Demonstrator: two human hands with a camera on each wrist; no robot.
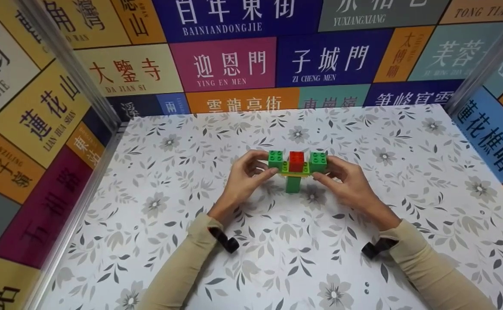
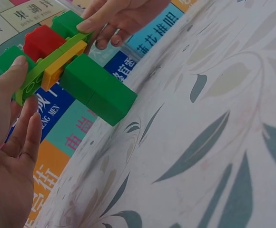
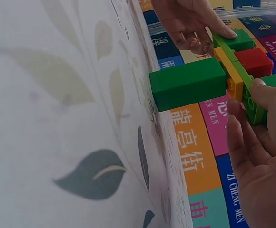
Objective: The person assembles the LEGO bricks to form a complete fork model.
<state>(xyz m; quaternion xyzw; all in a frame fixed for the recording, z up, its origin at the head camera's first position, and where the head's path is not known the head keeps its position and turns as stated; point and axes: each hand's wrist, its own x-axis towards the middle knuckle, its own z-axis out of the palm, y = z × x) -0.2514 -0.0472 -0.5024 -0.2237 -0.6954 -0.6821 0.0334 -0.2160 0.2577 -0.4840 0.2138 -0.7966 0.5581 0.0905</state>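
Observation:
A toy-block build stands between the two hands, its green brick column (image 1: 293,185) upright on the table. On the column lies a yellow block (image 2: 54,72), and across that a lime-green plate (image 3: 245,88). A red brick (image 1: 296,161) sits mid-plate, flanked by a left green brick (image 1: 275,158) and a right green brick (image 1: 319,159). My left hand (image 1: 248,172) pinches the build's left end, thumb toward me and fingers behind. At the other end my right hand (image 1: 349,180) pinches likewise. Some fingertips are hidden behind the blocks.
The table (image 1: 251,241) has a white cover printed with grey leaves and flowers. Behind it rises a wall of coloured sign panels (image 1: 229,64), with another panelled wall (image 1: 44,116) on the left. Each wrist wears a black strap with a small camera (image 1: 229,244).

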